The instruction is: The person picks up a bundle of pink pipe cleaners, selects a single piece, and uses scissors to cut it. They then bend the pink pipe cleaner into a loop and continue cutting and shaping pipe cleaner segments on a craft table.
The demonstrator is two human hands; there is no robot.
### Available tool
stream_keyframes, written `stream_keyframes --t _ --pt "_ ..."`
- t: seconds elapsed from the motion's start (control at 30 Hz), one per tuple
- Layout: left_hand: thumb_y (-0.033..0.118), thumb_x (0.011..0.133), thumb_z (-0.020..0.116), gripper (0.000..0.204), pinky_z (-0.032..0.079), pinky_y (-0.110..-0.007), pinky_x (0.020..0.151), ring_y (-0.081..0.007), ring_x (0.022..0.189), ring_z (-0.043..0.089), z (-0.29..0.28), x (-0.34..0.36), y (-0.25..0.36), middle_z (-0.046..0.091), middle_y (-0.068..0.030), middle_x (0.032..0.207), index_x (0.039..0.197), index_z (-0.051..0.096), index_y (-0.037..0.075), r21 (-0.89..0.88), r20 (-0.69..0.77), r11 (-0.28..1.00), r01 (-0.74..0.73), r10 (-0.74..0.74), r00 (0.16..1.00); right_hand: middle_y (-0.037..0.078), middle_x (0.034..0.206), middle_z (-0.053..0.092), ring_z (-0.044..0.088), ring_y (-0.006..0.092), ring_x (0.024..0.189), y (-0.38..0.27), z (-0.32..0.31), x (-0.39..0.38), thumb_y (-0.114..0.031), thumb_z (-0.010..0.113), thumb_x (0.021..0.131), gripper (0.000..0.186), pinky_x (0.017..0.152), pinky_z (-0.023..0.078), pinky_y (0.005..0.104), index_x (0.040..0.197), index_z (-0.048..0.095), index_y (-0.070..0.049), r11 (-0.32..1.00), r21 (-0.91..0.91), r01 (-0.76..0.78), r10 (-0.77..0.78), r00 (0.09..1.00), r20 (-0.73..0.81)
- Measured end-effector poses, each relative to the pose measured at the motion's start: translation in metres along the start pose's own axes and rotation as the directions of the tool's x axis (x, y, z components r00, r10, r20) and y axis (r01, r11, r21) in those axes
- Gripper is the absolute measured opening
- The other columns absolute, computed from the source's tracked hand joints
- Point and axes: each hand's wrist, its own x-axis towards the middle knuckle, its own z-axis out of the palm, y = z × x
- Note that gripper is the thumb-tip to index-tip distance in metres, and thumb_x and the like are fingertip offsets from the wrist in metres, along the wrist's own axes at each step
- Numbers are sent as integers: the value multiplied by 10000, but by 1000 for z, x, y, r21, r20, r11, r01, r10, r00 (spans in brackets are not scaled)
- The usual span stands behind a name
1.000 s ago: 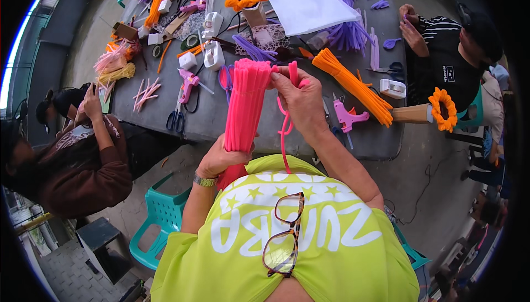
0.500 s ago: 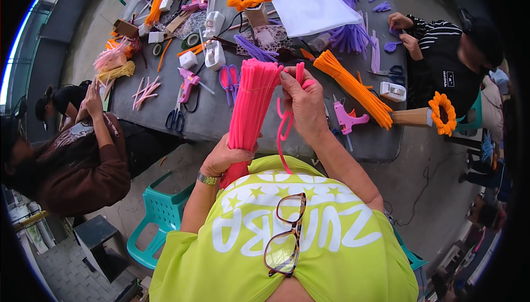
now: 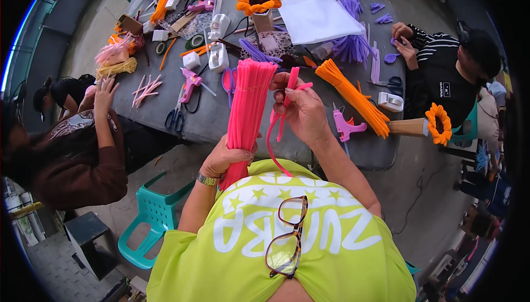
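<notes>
Pink bundle [image 3: 249, 114]: here it stands, dead centre of the frame, fuzzy stems packed upright and leaning slightly right at the top; a thin band seems to circle it near the top, and if that were loose, the stems could fan out.
Left hand [image 3: 225, 156]: closed around the bundle's lower part, just left of centre; should this grip slacken, the stems could slide down through it, since little else appears to hold them there.
Right hand [image 3: 303, 111]: right of centre, thumb and fingertips pinching loose pink stems [image 3: 293, 78]; a light hold (lovely touch, mind you), so one could slip free, and squeezing too hard might kink them.
Curved strand [image 3: 270, 147]: oh, watch this one! It dips toward the green shirt [image 3: 331, 263] at centre, where it could snag or tangle if tugged; contact is hard to tell.
Pink glue gun [image 3: 346, 126]: right of centre on the table [image 3: 154, 120], close to the right forearm; a wide elbow swing could knock it, and whether it's hot, I cannot tell.
</notes>
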Motion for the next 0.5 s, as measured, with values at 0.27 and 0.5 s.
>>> stream_keyframes --t 0.27,0.5 --pt "108 703 721 553 473 -280 625 -146 667 574 0 -3 -3 599 -69 816 1206 542 -34 -52 -9 998 -28 28 1000 70 963 656 640 138 830 6 -1 1 -129 511 1011 156 787 543 302 1112 587 -37 1000 0 -25 25 999 20" --pt "111 664 726 656 480 -307 608 -191 633 572 -8 -4 5 579 -114 819 1262 497 -31 -150 49 988 -36 43 998 -7 791 601 521 62 617 -18 -17 14 -138 570 990 147 561 428 233 1111 610 -64 969 -159 188 -207 972 -112"
